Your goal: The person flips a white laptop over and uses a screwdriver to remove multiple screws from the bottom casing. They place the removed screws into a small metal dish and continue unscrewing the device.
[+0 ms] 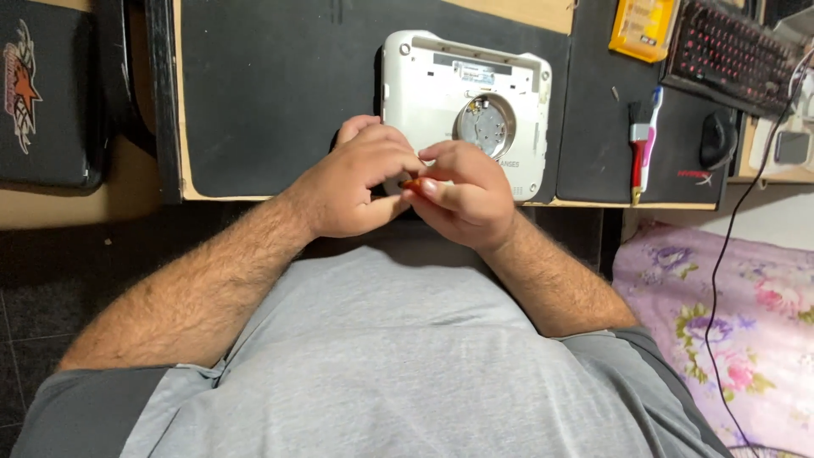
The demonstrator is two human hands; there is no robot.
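A head camera is looking straight down over a person's grey shirt point(407, 356) and two bare forearms toward a desk point(526, 10). A large black mat point(271, 93) is covering most of the desk. A smaller black mat point(598, 127) is lying just to its right.

On the large mat, a white device point(441, 85) with rounded corners is lying face down, its back panel showing a round opening point(484, 125) with grey metal parts inside. Its near edge is sitting just beyond the hands.

The left hand point(352, 182) and right hand point(462, 199) are meeting at the desk's near edge, in front of the device. Both are curling closed, fingertips pressing together around a small orange piece point(412, 183). Only a sliver of that piece is showing between the fingers, so its shape is too hidden to tell. The left thumb and fingers are pinching it from one side, the right thumb and forefinger from the other.

On the small mat, a brush point(638, 140) with a red and black handle is lying beside a white and pink toothbrush point(651, 136). A black mouse point(718, 140) is resting near them. Beyond it, a keyboard point(729, 51) with red-lit keys is sitting at the far right, and a yellow case point(644, 27) is lying just to its left.

A black bag point(47, 85) is lying at the far left. A floral cloth point(721, 322) in pink and purple is spreading at the lower right, with a thin black cable point(721, 254) crossing it.
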